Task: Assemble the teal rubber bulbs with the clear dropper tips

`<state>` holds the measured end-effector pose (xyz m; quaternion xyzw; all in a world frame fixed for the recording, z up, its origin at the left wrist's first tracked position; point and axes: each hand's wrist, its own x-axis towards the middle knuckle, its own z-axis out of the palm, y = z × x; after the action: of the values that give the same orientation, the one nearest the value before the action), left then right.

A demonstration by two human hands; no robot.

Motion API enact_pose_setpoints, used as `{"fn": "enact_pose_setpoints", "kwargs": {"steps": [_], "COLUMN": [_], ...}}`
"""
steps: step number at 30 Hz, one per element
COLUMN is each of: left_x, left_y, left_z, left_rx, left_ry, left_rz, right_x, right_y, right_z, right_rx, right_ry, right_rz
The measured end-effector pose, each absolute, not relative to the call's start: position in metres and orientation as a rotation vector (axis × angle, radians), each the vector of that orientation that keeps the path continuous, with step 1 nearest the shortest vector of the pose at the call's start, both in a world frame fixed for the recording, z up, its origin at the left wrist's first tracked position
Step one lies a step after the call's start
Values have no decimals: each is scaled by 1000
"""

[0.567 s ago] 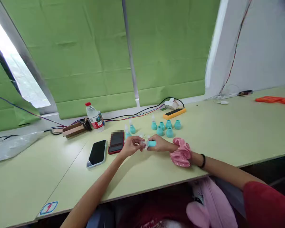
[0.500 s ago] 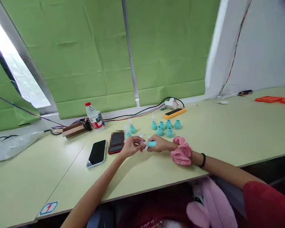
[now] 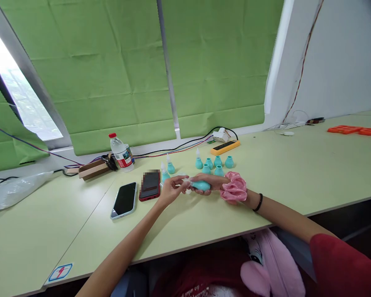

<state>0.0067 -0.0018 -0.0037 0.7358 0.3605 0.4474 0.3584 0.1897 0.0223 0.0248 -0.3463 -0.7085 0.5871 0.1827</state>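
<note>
Closest to me, a sticker (image 3: 60,272) sits at the near edge of the desk (image 3: 228,218). Farther in, my right hand (image 3: 206,181) is wrapped around a turquoise bulb (image 3: 201,186), between the desk's near and far edges, while my left hand (image 3: 173,189) pinches the clear tip (image 3: 188,183) at its end. Beyond stand more turquoise bulbs (image 3: 219,171); toward the far edge are a red-capped bottle (image 3: 122,156) and a yellow power strip (image 3: 225,147).
</note>
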Motion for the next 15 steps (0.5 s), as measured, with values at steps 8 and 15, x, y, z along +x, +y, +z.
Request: {"fn": "enact_pose_setpoints", "kwargs": {"steps": [8, 15], "left_x": [12, 8], "left_y": [0, 6], "left_z": [-22, -21], "left_rx": [2651, 2305], "left_ry": [1398, 1336], "left_rz": [886, 1042], "right_x": [195, 190], "right_y": [32, 31], "right_z": [19, 11], "right_rx": [-635, -650], "right_ry": [-1873, -1985], "right_rz": [1624, 1506]}}
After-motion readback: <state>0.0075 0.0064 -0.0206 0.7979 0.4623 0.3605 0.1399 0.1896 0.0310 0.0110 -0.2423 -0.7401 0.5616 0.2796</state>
